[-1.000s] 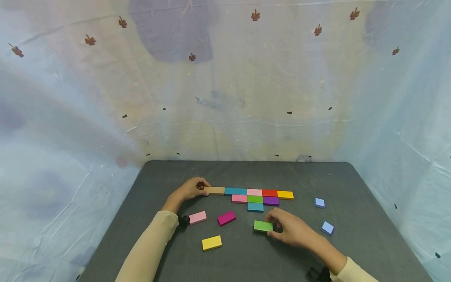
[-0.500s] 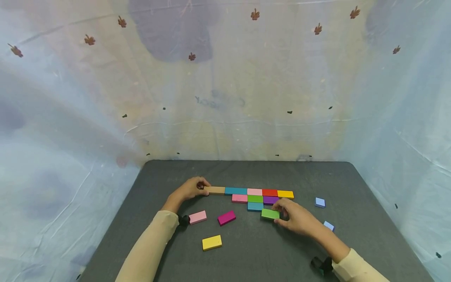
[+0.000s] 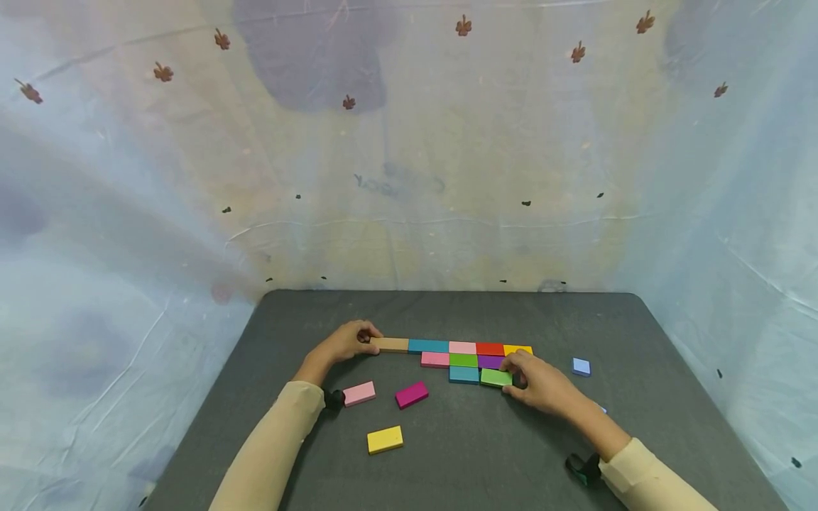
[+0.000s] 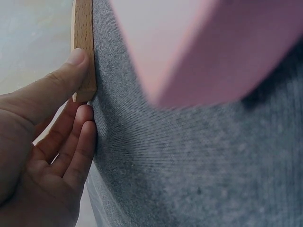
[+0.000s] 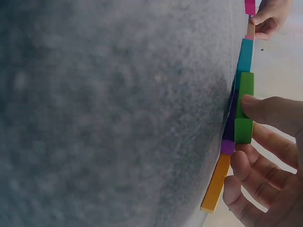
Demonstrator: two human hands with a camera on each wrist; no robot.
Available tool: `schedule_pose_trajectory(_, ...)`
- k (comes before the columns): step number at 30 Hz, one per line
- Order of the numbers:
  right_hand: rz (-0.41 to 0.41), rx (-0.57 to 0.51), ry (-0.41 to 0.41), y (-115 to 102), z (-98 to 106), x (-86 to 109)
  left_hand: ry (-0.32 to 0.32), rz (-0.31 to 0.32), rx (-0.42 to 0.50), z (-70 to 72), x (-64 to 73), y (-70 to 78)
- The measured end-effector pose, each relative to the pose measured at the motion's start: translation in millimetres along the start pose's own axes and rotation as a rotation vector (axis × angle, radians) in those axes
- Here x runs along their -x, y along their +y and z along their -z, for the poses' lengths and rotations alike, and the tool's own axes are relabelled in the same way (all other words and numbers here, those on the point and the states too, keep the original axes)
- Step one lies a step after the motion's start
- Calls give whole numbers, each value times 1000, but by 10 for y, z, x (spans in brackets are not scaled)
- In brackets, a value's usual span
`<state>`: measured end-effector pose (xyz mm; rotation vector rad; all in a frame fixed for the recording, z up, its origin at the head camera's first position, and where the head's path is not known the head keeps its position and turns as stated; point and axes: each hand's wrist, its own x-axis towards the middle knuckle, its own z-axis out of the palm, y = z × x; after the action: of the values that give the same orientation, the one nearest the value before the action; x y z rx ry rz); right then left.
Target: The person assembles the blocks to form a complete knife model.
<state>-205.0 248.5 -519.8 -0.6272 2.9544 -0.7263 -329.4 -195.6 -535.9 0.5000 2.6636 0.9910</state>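
Thumb and fingers of the right hand (image 3: 543, 387) pinch the right end of a light green block (image 3: 495, 377), parted only by its narrow width, thumb on the side toward the near edge of the desk (image 3: 486, 461). This block lies right of the centre of the desk, at the right end of a lower teal block (image 3: 463, 375) and directly in front of a purple block (image 3: 490, 362); whether it touches them I cannot tell.

The left hand (image 3: 345, 342) pinches the left end of a tan wooden block (image 3: 391, 345), thumb against one face and fingers curled behind. That block begins a row parallel to the far edge: tan, upper teal block (image 3: 428, 346), upper pink block (image 3: 462, 348), red block (image 3: 489, 349) and orange-yellow block (image 3: 519, 349). In front of it sit a middle pink block (image 3: 435, 360), a small green block (image 3: 463, 360) and the purple one.

Toward the left edge lie a loose pink block (image 3: 359, 393), a magenta block (image 3: 412, 394) and, closest to the near edge, a yellow block (image 3: 385, 439). Toward the right edge is a pale blue block (image 3: 581, 366); another blue piece (image 3: 602, 408) is mostly hidden by the right arm.
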Motion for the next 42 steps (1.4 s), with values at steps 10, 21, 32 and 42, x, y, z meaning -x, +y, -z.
schedule_pose_trajectory(10,22,17,-4,-13,-2,-58,-1,7,4,12,8,26)
schedule_pose_trajectory(21,39,39,-9,-10,-3,-86,3,-8,-7,-1,-2,16)
schedule_pose_trajectory(32,57,49,5,17,-30,-89,-4,2,-8,-13,-9,9)
schedule_pose_trajectory(42,52,75,15,-146,14,-154,-1,17,-17,-22,-9,27)
